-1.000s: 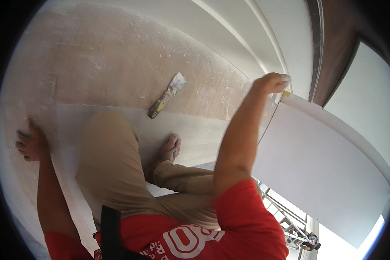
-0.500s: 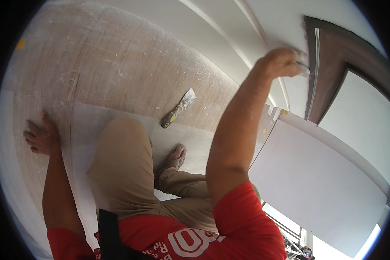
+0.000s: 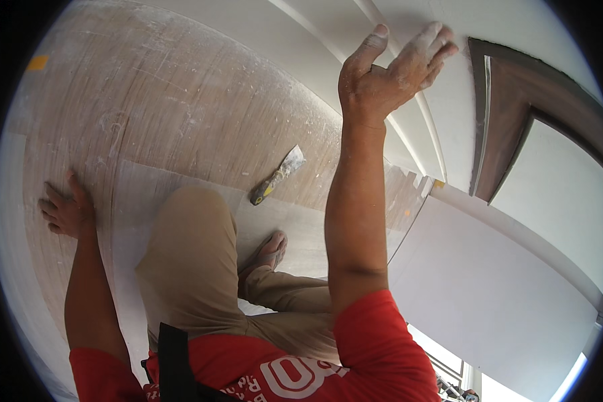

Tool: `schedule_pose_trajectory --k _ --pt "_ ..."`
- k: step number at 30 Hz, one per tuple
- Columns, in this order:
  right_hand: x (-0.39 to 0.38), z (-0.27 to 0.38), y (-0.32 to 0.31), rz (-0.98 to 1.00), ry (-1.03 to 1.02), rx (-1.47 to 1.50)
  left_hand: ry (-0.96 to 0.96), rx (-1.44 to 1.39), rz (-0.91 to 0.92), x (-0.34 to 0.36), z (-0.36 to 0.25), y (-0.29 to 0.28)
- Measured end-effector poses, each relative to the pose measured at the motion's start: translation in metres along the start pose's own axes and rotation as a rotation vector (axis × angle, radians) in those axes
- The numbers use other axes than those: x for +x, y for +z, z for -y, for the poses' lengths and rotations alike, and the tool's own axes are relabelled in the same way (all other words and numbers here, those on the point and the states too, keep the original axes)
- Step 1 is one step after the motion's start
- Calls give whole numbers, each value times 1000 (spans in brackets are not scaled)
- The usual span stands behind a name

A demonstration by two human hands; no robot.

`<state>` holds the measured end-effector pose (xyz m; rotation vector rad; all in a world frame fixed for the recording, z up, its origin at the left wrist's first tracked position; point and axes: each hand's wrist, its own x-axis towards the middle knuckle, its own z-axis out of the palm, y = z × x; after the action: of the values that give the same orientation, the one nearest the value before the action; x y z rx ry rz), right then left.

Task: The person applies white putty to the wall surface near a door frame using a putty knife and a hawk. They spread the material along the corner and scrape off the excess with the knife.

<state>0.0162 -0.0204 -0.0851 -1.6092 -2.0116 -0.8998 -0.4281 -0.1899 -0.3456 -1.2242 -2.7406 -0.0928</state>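
My right hand (image 3: 398,70) is raised in front of the white wall (image 3: 442,137), by its moulded strips. Its thumb stands apart from the fingers, which are whitened with dust, and nothing shows in it; whether it touches the wall I cannot tell. On the left, my left hand (image 3: 70,209) lies spread on the wood-grain floor (image 3: 201,100), with nothing under it that I can see. Between my arms a putty knife (image 3: 275,177) with a black and yellow handle lies on the floor, its blade smeared white and pointing away from me.
A dark brown frame (image 3: 509,87) is set in the wall at the upper right. Below it spreads a large pale panel (image 3: 476,281). White dust and scraps litter the floor along the wall. A pale sheet (image 3: 141,181) lies under my knees. Orange tape (image 3: 37,63) marks the far left.
My right hand has moved left, away from the brown frame, and its curled fingers have opened out. My left hand stays on the floor, and the putty knife lies where it was.
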Motion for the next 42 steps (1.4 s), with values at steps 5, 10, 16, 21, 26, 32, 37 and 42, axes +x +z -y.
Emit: schedule_pose_trajectory --k 5,10,16,21,26,32,37,42 --pt "4 -25 -8 -90 -129 -52 3 7 14 0 -3 -1" --pt "-7 -48 -9 -160 -140 -34 -4 38 0 1 2 3" --pt "-77 -119 -40 -155 574 -224 7 11 1 -1 -3 1" --pt "-63 -95 -72 -281 611 171 14 34 -58 1 0 4" --pt "-12 -64 -47 -163 -137 87 6 33 -65 -1 4 12" --pt "-55 -119 -47 -7 -71 -226 -38 -3 55 0 -5 -7" --pt "-136 -191 -66 5 1005 -127 -45 -9 58 0 -14 -10" --pt "-128 -167 -85 -15 958 121 -44 -10 33 1 -10 -18"
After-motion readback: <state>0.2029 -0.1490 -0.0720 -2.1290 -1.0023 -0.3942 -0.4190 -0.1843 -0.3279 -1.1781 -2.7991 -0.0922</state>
